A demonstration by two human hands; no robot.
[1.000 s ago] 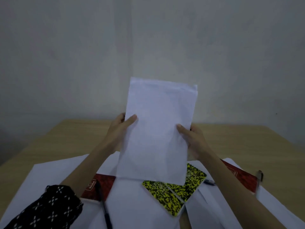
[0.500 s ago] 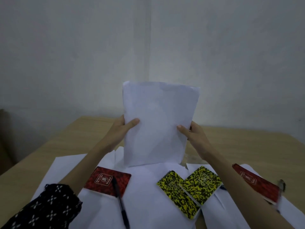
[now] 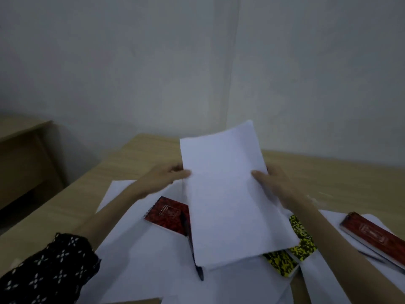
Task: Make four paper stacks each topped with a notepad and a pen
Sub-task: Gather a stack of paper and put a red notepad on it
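You hold a sheaf of white paper (image 3: 230, 194) above the table (image 3: 328, 176), tilted so its far end leans to the right. Your left hand (image 3: 166, 178) grips its left edge, thumb pressed on the front and fingers curled out of sight behind. Your right hand (image 3: 274, 183) clasps the right edge the same way, thumb on the face of the sheets. The sheaf's lower end hangs over the clutter below and hides part of it.

Under it, loose white sheets (image 3: 142, 260) lie spread across the wood. A red notepad (image 3: 168, 216) rests on them just left of the sheaf, with a dark pen (image 3: 197, 266) running from it toward you, its upper length partly covered by the sheaf. Two yellow-and-black notepads (image 3: 285, 262) peek out below your right forearm, side by side. Further right, a second red notepad (image 3: 372, 235) lies on more sheets, well apart from the first. Your left sleeve (image 3: 50, 268) is dark with small white flowers
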